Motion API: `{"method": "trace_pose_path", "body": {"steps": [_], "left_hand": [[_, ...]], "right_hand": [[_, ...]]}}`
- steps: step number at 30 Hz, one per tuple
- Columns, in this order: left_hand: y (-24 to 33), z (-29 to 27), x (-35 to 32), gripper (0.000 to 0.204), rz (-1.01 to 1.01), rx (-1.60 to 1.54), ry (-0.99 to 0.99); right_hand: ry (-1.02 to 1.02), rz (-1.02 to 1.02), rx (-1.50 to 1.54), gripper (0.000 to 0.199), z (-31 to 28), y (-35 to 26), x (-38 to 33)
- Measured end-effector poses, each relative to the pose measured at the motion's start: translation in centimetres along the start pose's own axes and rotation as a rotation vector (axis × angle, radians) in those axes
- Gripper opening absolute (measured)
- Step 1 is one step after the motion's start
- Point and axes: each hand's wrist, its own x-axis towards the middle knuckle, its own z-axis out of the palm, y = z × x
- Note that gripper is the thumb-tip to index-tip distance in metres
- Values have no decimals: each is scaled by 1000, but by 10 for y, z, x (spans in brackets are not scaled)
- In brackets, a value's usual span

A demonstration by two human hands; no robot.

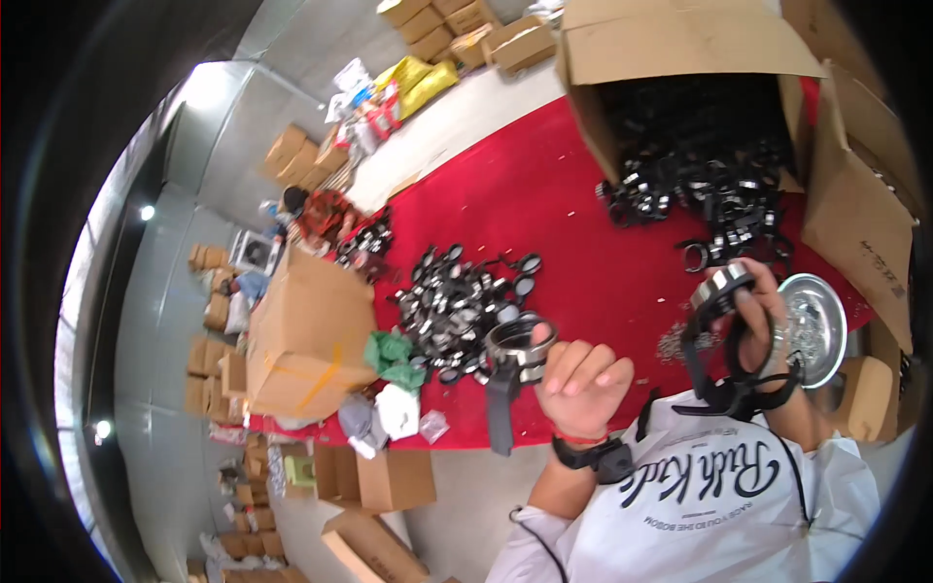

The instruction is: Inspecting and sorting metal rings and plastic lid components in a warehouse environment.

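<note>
My left hand (586, 387) is closed on the side of a silver metal ring part (530, 361), which has a black inner rim and a flat black strap-like piece (500, 420) hanging from it. My right hand (766, 316) grips another silver and black ring part (724, 284), thumb and fingers around its edge. Black looped pieces (692, 355) hang below the right hand; whether they all belong to that part I cannot tell. Left of my left hand lies a heap of similar black and silver parts (452, 311) on the red-covered table (544, 194).
A large open carton (690, 49) spills more such parts (724, 199) at the far right. Beside my right hand stands a metal bowl (831, 325) of small pieces. On the left are a closed carton (311, 330), green cloth (394, 360) and another person (326, 214).
</note>
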Motion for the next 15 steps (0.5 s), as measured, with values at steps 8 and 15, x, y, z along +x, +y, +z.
{"method": "trace_pose_path", "body": {"steps": [8,15], "left_hand": [[10,-20,-25,49,-84,232,33],[6,-32,-25,50,-92,157,92]], "right_hand": [[-79,283,547,27,-12,14,4],[-88,275,466,27,-19,11,3]]}}
